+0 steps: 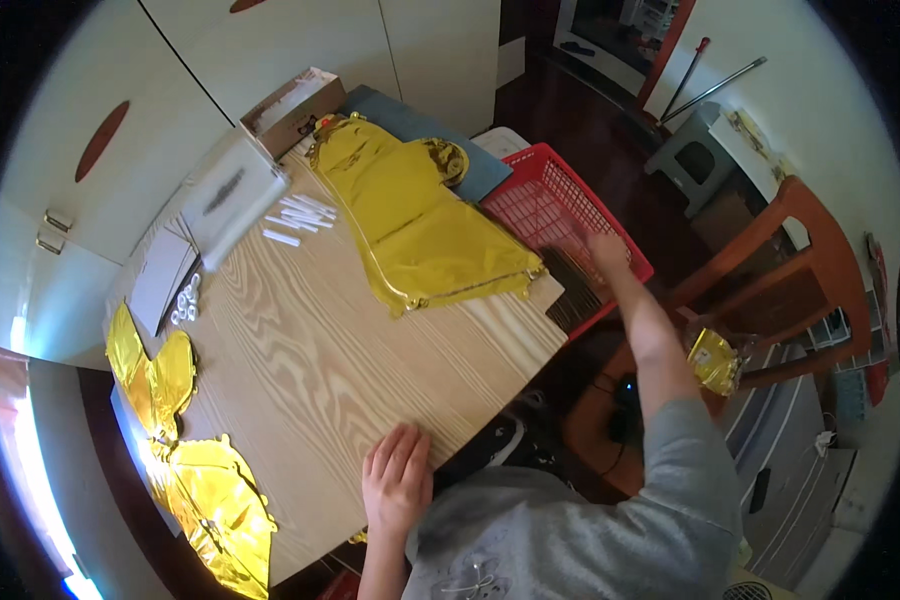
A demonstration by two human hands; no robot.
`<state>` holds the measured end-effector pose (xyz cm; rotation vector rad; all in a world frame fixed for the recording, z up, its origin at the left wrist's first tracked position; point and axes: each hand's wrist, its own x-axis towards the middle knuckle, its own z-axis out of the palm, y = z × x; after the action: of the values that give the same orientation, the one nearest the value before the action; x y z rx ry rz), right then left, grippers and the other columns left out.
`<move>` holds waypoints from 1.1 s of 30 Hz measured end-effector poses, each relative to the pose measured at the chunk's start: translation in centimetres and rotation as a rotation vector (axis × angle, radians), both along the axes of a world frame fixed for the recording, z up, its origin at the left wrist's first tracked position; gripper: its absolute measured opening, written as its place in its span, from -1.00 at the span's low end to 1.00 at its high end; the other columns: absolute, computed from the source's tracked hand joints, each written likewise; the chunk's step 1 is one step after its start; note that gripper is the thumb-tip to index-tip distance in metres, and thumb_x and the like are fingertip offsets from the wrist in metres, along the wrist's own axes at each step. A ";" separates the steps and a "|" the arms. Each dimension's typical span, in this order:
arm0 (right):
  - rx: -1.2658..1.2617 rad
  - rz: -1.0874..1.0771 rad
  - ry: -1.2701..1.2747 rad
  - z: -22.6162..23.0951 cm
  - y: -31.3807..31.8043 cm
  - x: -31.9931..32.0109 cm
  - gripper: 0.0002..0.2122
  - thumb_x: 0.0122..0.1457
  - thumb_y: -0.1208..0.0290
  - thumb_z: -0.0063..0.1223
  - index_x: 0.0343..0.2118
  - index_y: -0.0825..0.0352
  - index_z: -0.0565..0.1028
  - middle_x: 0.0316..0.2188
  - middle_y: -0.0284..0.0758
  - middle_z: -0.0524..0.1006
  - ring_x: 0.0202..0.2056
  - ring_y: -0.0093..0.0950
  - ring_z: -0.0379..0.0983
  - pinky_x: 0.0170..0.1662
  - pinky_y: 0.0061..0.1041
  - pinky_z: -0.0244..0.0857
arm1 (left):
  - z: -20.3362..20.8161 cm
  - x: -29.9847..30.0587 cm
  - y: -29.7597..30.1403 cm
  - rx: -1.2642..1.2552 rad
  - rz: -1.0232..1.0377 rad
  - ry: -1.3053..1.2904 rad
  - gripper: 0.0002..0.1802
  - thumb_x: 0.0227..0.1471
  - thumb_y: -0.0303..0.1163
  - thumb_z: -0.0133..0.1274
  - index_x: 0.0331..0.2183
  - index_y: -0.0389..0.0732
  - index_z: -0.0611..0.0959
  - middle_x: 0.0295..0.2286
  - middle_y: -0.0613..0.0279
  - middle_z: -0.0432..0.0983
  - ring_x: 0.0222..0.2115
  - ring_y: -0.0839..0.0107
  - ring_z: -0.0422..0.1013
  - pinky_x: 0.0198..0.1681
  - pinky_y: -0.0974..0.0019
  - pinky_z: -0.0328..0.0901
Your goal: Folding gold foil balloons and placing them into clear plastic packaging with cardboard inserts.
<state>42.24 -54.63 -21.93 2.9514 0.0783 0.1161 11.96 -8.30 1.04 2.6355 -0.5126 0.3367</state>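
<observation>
My left hand (398, 480) lies flat on the near edge of the wood-grain table (320, 370), fingers stretched out, holding nothing. My right arm reaches out over the red plastic basket (600, 210) beside the table's right edge. In its opening is my right hand (608, 256), whose fingers are smeared and partly hidden, so any hold cannot be made out. Dark, thin flat pieces (573, 290) lie in the near part of the basket. Closest to the basket on the tabletop is a large flat gold foil balloon (420, 230), its lower corner near the right edge.
More gold foil balloons (225, 500) hang over the left edge. White short tubes (300, 215), small white rolls (186, 300), grey cards (165, 270) and an open cardboard box (295, 110) lie toward the back. A wooden chair (800, 270) stands at the right, with a bagged gold packet (715, 362).
</observation>
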 end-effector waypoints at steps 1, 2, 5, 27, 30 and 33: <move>0.034 -0.013 0.056 -1.8 0.4 0.0 -0.84 0.08 0.40 -0.11 -0.39 0.26 0.54 -0.48 -0.26 0.59 -0.44 -0.29 0.58 -0.43 -0.24 0.44 | 0.1 0.1 -0.2 0.014 -0.005 0.013 -0.57 -0.27 -0.58 0.08 -0.20 -0.24 0.61 -0.17 0.09 0.51 -0.07 0.11 0.40 -0.04 0.08 0.28; 0.038 -0.034 0.031 -3.6 0.3 -0.1 -0.83 0.08 0.40 -0.10 -0.39 0.27 0.55 -0.47 -0.27 0.59 -0.42 -0.30 0.58 -0.41 -0.24 0.44 | -0.4 0.2 -0.2 0.001 -0.015 -0.016 -0.58 -0.27 -0.58 0.06 -0.22 -0.24 0.61 -0.17 0.08 0.51 -0.08 0.12 0.41 -0.05 0.07 0.29; 0.023 -0.106 0.026 -7.7 0.4 -0.8 -0.81 0.07 0.40 -0.09 -0.37 0.29 0.57 -0.42 -0.27 0.60 -0.37 -0.33 0.58 -0.34 -0.24 0.44 | -0.4 0.4 0.0 0.001 -0.026 0.011 -0.58 -0.28 -0.58 0.06 -0.22 -0.25 0.61 -0.18 0.08 0.52 -0.09 0.12 0.41 -0.05 0.06 0.29; 2.303 0.812 0.629 22.0 16.8 -23.3 -0.53 0.29 0.11 -0.17 -0.73 0.28 0.35 -0.77 -0.34 0.34 -0.72 -0.46 0.18 -0.62 -0.44 0.06 | 0.6 -0.7 -3.3 -0.545 -0.220 0.261 -0.36 -0.13 -0.43 0.21 0.04 -0.28 0.41 -0.03 -0.02 0.41 -0.24 0.15 0.48 -0.25 0.24 0.40; 2.405 0.826 0.870 23.5 25.4 -27.2 -0.56 0.29 0.08 -0.17 -0.63 0.30 0.40 -0.77 -0.35 0.33 -0.72 -0.46 0.15 -0.59 -0.44 0.04 | 1.6 -2.2 -3.3 -0.696 -0.276 0.455 -0.22 -0.07 -0.29 0.23 0.13 -0.31 0.28 -0.06 -0.12 0.41 -0.30 0.07 0.50 -0.22 0.24 0.40; 2.582 0.797 0.980 22.7 30.7 -28.5 -0.58 0.30 0.08 -0.20 -0.55 0.34 0.41 -0.73 -0.36 0.32 -0.67 -0.47 0.18 -0.54 -0.46 0.04 | 0.4 -4.9 -0.1 -0.826 -0.100 0.553 -0.39 -0.03 -0.32 0.19 0.06 -0.27 0.42 -0.32 -0.07 0.55 -0.38 0.16 0.52 -0.28 0.27 0.40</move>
<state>13.70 -23.95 0.81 -0.4594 -0.5672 0.5848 7.01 -8.43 1.42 1.7758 -0.2354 -0.1898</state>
